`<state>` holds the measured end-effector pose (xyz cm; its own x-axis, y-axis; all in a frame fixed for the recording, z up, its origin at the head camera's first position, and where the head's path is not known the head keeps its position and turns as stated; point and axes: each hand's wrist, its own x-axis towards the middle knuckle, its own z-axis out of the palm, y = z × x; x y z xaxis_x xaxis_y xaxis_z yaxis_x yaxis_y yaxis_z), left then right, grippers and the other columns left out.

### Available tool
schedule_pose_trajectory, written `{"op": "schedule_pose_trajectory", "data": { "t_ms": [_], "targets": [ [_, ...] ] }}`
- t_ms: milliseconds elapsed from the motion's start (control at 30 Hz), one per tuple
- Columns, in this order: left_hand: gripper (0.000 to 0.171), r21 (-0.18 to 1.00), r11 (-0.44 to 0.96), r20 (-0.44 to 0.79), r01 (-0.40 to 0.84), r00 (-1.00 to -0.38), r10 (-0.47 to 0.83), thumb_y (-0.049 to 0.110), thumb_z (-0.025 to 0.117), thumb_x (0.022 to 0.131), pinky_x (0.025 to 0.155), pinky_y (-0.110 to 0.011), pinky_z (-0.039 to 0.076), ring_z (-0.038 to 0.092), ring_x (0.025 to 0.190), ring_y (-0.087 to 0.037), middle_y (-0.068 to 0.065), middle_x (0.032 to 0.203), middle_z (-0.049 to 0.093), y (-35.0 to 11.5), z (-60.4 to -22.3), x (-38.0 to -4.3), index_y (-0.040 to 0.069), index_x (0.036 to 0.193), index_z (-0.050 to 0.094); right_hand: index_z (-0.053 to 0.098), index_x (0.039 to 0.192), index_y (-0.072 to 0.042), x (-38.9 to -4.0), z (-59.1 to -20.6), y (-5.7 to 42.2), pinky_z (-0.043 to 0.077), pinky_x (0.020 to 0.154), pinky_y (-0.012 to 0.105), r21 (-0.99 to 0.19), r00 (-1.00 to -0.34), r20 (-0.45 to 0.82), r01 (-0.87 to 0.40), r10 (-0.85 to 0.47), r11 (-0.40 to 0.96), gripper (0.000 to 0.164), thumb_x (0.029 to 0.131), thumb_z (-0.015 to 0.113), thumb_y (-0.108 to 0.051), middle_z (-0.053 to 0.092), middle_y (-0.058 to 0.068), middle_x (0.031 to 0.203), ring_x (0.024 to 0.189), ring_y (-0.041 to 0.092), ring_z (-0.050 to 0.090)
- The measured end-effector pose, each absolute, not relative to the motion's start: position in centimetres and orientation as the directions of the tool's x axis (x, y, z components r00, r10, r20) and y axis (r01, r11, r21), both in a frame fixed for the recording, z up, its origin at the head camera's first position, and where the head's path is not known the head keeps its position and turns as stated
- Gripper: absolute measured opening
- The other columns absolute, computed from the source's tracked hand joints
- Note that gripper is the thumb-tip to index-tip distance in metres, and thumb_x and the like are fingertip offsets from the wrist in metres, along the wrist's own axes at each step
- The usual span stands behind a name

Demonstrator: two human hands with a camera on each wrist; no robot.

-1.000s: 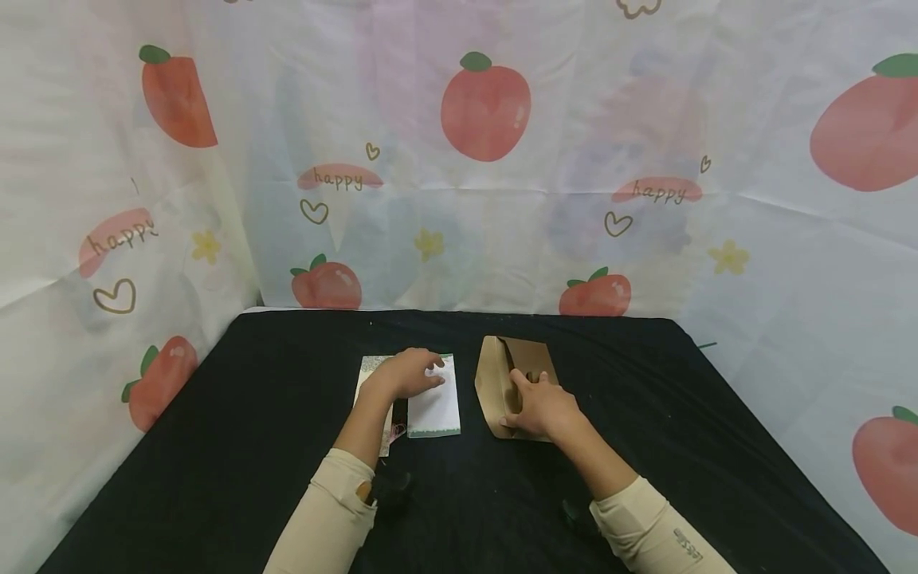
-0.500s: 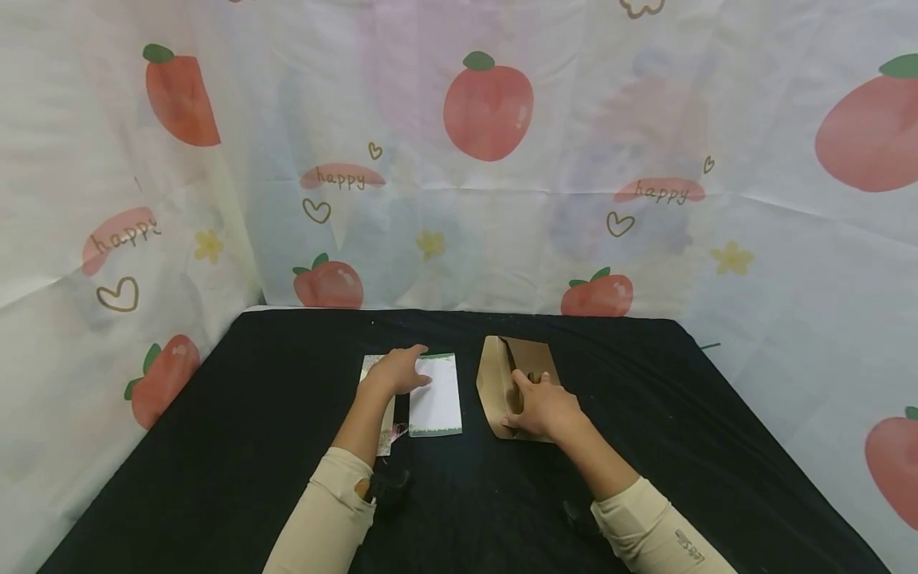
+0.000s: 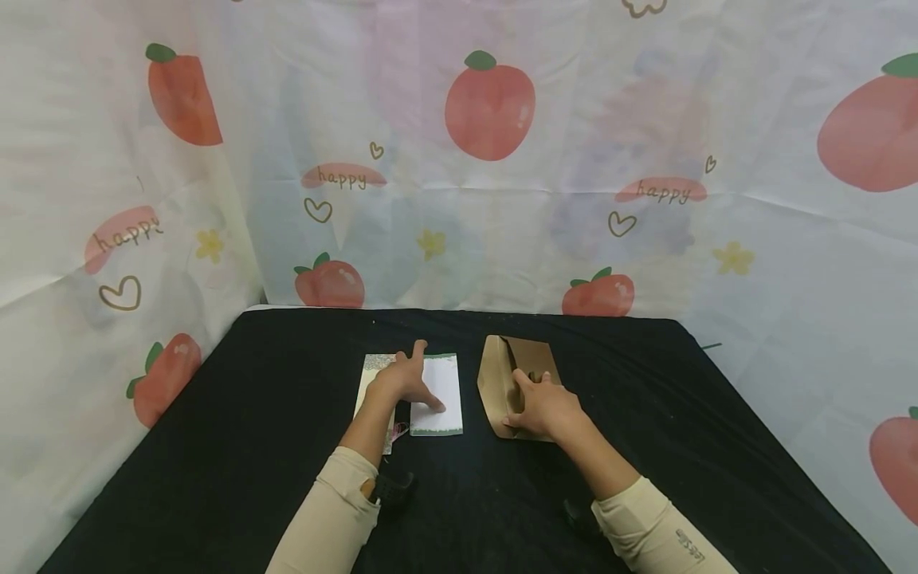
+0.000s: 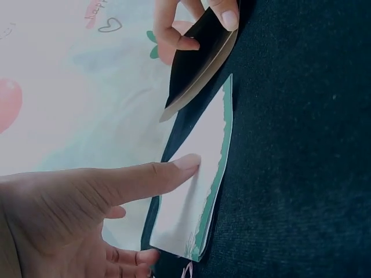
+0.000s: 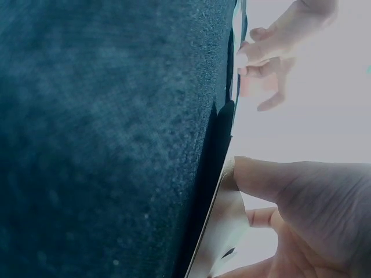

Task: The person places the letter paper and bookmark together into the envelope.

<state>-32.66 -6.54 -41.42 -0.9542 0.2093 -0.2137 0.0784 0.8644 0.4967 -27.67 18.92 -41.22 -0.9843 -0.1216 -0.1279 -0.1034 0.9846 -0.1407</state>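
Observation:
My left hand [image 3: 405,381] is over a white card [image 3: 444,391] with green borders. Its thumb [image 4: 142,180] is straight and touches the card's face, while the other fingers spread toward the far left. Beside it, partly under the hand and wrist, lies a cream patterned card [image 3: 372,373]. A pink string [image 3: 398,430] shows between the cards. My right hand [image 3: 545,406] rests on a brown envelope [image 3: 492,381] whose flap is unfolded to the left. The right thumb [image 5: 261,176] touches the envelope near its front edge, and the other fingers are spread across it.
Black cloth [image 3: 473,510] covers the table, wrinkled toward the right. A pale curtain [image 3: 502,239] printed with fruit stands behind and at both sides. Dark wrist devices [image 3: 394,488] hang below the forearms, near the cloth.
My left fingers have swung up and outward, and the thumb has come down onto the white card, farther toward the near side. The right hand and the envelope stay in place.

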Motion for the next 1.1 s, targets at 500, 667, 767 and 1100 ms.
{"op": "schedule_pose_trajectory", "data": {
  "t_ms": [500, 667, 767, 1100],
  "targets": [
    [0.092, 0.558, 0.819, -0.255, 0.131, -0.912, 0.32, 0.023, 0.094, 0.08, 0.093, -0.049, 0.051, 0.062, 0.112, -0.034, -0.022, 0.131, 0.059, -5.96, -41.54, -33.07, 0.013, 0.147, 0.032, 0.045, 0.151, -0.012, -27.7, -41.45, 19.09, 0.054, 0.081, 0.064, -0.136, -0.984, -0.122, -0.113, -0.13, 0.984, 0.081, 0.088, 0.083, -0.046, 0.045, 0.04, 0.145, 0.114, 0.051, 0.061],
    [0.078, 0.55, 0.816, -0.232, 0.176, -0.907, 0.352, 0.015, 0.093, 0.079, 0.093, -0.047, 0.052, 0.06, 0.115, -0.033, -0.019, 0.135, 0.058, -6.23, -41.35, -33.28, 0.013, 0.143, 0.047, 0.045, 0.151, -0.013, -27.69, -41.24, 18.95, 0.053, 0.081, 0.065, -0.129, -0.985, -0.119, -0.112, -0.128, 0.985, 0.081, 0.088, 0.082, -0.046, 0.045, 0.039, 0.146, 0.116, 0.051, 0.06],
    [0.073, 0.532, 0.821, -0.211, 0.208, -0.906, 0.366, 0.013, 0.092, 0.08, 0.102, -0.048, 0.048, 0.054, 0.128, -0.034, -0.016, 0.146, 0.053, -6.35, -41.29, -33.38, 0.013, 0.143, 0.055, 0.045, 0.151, -0.013, -27.67, -41.15, 18.88, 0.053, 0.082, 0.065, -0.127, -0.985, -0.117, -0.109, -0.124, 0.986, 0.081, 0.088, 0.082, -0.047, 0.044, 0.039, 0.146, 0.116, 0.051, 0.06],
    [0.065, 0.558, 0.784, -0.147, 0.273, -0.897, 0.417, 0.011, 0.091, 0.08, 0.107, -0.048, 0.045, 0.052, 0.132, -0.035, -0.019, 0.144, 0.055, -6.21, -41.0, -33.39, 0.007, 0.139, 0.063, 0.046, 0.151, -0.014, -27.28, -41.19, 18.82, 0.052, 0.085, 0.067, -0.132, -0.988, -0.117, -0.088, -0.104, 0.987, 0.081, 0.087, 0.084, -0.046, 0.042, 0.041, 0.146, 0.118, 0.054, 0.058]
  ]
}}
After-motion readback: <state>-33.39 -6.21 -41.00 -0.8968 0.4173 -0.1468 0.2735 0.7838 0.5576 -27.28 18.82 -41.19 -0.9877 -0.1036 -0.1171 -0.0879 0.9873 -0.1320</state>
